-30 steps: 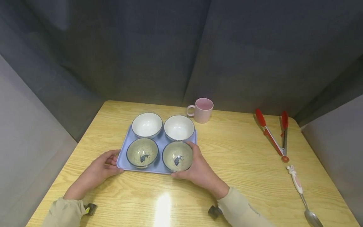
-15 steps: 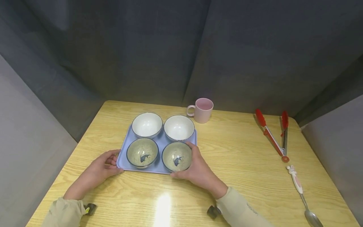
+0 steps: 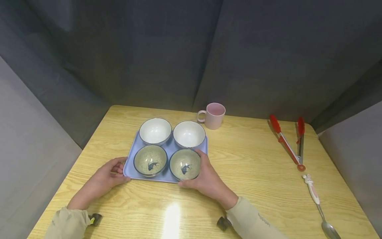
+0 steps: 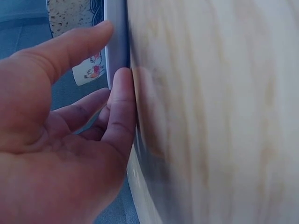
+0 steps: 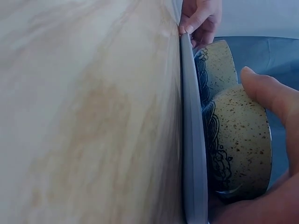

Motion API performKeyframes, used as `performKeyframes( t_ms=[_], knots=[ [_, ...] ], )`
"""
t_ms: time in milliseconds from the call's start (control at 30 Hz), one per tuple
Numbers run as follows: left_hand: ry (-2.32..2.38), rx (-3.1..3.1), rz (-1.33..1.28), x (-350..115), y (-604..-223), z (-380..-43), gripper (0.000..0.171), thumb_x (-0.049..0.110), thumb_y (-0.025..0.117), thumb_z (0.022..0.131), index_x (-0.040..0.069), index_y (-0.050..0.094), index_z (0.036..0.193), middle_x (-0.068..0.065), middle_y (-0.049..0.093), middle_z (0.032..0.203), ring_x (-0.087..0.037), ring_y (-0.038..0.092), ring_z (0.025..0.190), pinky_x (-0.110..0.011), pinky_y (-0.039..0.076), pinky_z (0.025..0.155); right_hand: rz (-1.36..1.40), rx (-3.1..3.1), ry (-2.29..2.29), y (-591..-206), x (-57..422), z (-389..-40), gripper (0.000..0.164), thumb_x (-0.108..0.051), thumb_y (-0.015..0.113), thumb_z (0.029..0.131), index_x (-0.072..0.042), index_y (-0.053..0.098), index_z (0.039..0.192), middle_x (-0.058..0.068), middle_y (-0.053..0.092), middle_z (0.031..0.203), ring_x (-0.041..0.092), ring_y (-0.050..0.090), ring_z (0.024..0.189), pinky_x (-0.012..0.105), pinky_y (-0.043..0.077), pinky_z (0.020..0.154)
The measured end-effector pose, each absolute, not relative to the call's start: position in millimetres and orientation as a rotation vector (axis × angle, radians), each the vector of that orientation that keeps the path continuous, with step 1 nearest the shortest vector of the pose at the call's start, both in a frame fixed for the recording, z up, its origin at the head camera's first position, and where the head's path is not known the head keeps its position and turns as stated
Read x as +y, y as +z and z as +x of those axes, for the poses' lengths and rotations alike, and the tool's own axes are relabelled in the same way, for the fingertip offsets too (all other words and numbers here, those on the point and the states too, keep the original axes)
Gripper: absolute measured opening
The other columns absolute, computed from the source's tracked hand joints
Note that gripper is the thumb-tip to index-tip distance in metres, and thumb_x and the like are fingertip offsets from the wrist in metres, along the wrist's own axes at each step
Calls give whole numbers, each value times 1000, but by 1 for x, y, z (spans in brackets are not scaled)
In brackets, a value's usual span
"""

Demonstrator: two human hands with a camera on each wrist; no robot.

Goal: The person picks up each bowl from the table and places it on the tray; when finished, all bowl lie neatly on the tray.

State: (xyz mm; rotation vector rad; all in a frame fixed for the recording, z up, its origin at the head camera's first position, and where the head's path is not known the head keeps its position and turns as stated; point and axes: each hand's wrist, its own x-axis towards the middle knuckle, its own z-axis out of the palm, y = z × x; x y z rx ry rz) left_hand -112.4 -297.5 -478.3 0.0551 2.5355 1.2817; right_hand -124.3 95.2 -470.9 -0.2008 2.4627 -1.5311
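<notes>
A blue rectangular tray (image 3: 129, 168) lies on the table bearing several bowls in two rows. At the back are two bowls with white insides, the left one (image 3: 155, 131) and the right one (image 3: 189, 134). The front-left bowl (image 3: 150, 160) and front-right bowl (image 3: 184, 164) are grey-green inside with a dark fish. My left hand (image 3: 102, 179) pinches the tray's front-left corner; its thumb lies at the tray edge (image 4: 117, 46) in the left wrist view. My right hand (image 3: 210, 181) grips the front-right bowl, whose speckled outside (image 5: 240, 144) faces the right wrist camera.
Behind the tray, slightly right, stands a pink mug (image 3: 215, 116). Red-tipped tongs (image 3: 287, 146) lie spread at the far right, with a rabbit-handled spoon (image 3: 313, 194) nearer the front. A dark curtain (image 3: 149, 59) hangs along the table's back edge.
My right hand and the front-right bowl have shifted slightly left across the tray. The left hand, tray and other bowls keep their places.
</notes>
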Motion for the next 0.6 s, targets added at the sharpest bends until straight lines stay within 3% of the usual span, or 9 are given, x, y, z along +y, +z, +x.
performKeyframes(
  t_ms=[467,600],
  knots=[
    [1288,2546,96,-296,-475,-112,83,16,87,99,-8,42,166,-17,60,131,-26,62,118,-21,57,88,-287,2521,-1434,-468,99,-120,142,-40,105,76,-9,13,179,24,28,180,45,37,166,66,32,135],
    [1232,2595,111,-296,-474,-111,82,18,87,99,-10,45,163,-16,63,130,-27,66,119,-24,60,92,-307,2544,-1424,-464,108,-118,131,-46,101,82,-11,19,178,18,30,179,42,36,167,64,32,136]
  ],
)
